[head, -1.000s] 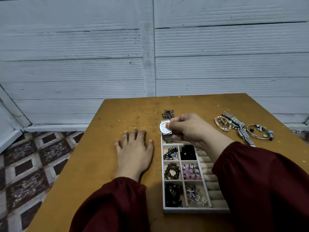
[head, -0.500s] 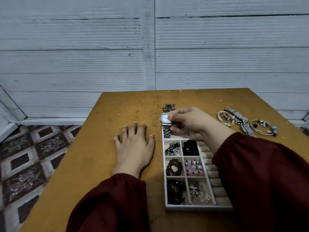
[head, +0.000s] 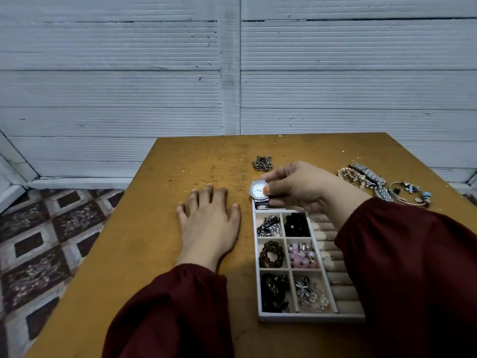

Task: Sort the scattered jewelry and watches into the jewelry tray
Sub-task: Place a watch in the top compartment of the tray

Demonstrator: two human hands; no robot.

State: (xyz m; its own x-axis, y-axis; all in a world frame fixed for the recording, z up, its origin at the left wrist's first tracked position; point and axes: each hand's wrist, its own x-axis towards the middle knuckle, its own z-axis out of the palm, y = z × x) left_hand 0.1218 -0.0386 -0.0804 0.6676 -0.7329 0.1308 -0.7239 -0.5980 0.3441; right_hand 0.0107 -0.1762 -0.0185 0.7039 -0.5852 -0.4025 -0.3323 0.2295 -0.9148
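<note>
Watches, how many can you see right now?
2. A white-faced watch is held by the right hand at the tray's far end; a silver-band watch lies among bracelets on the table's right. Filled compartments could hide more.

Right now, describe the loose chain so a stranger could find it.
Start at the jewelry tray on the wooden table. Beyond its far end, past the right hand gripping the watch, lies the chain. It is dark, bunched and alone.

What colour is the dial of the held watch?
White, on the watch in the right hand; head view.
</note>
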